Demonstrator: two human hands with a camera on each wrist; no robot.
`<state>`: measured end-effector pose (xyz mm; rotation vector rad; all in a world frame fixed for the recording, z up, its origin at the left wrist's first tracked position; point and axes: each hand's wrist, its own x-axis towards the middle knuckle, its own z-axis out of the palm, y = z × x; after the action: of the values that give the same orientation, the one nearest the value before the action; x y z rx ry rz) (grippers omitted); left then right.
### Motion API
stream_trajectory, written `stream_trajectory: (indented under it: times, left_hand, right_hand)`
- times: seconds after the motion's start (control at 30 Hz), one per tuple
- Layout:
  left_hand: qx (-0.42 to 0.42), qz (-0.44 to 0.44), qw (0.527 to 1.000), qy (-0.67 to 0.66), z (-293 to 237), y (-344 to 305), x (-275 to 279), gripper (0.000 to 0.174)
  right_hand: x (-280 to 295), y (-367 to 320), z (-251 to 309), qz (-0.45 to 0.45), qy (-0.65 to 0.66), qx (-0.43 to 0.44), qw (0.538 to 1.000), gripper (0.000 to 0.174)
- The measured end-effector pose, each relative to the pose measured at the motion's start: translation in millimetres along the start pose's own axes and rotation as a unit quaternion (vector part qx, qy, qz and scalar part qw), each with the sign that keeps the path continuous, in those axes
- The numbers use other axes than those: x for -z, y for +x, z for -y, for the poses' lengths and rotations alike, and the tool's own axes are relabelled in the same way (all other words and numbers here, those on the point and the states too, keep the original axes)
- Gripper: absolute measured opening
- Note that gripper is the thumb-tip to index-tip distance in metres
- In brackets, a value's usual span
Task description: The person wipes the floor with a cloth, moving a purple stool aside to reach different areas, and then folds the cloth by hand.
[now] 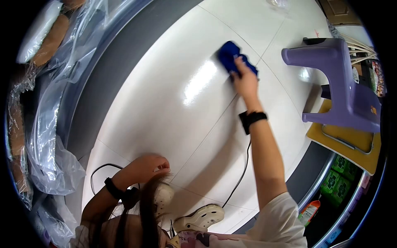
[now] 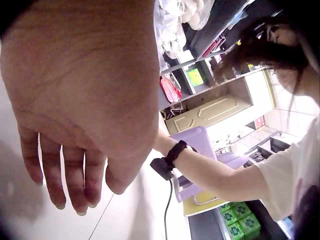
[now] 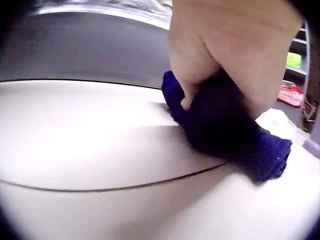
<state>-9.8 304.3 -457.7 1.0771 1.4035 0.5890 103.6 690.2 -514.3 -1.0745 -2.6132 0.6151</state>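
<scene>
A dark blue cloth [image 1: 228, 54] lies bunched against the white tiled floor [image 1: 165, 111], ahead of the person. My right hand [image 1: 247, 84] grips it from above, thumb and fingers curled into the fabric. In the right wrist view, both ends of the cloth [image 3: 272, 156] stick out past the hand [image 3: 240, 50], and its middle sits in shadow under the palm. My left hand [image 1: 151, 167] holds nothing and hangs near the knees. Seen in the left wrist view, its fingers [image 2: 75, 175] point down, loosely extended, with the palm showing.
A purple plastic stool [image 1: 345, 82] and a yellow folding board [image 1: 351, 144] stand at the right. Below them, a shelf holds green packs [image 1: 337, 184]. Plastic-wrapped goods [image 1: 49, 136] line the left side behind a dark grey base [image 1: 109, 62]. A black cable [image 1: 242, 173] trails from the right wrist.
</scene>
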Motion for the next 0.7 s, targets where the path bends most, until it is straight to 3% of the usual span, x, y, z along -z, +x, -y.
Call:
stream_trajectory:
  times: [0.13,0.33,0.4,0.6,0.7]
  left_hand:
    - [-0.020,0.007,1.000,-0.004,-11.6,4.8,-3.5,0.023]
    - [0.021,0.081,0.996,-0.025,-28.7,-5.1,9.1,0.024]
    - [0.017,0.091,0.995,-0.039,-29.6,-10.8,8.5,0.024]
    - [-0.028,0.092,0.993,-0.066,-36.9,-24.3,-5.3,0.023]
    - [-0.015,0.107,0.992,-0.067,-32.7,-28.3,-6.6,0.024]
  right_hand:
    - [-18.7,-88.1,60.4,0.054,0.056,0.106,0.991,0.070]
    - [-22.0,-209.2,124.4,0.217,0.098,0.158,0.958,0.064]
    - [-27.0,-235.6,132.0,0.220,0.093,0.166,0.957,0.063]
    - [-11.2,-226.1,115.7,0.208,0.064,0.200,0.955,0.060]
    - [6.9,-200.6,77.3,0.135,0.041,0.126,0.982,0.064]
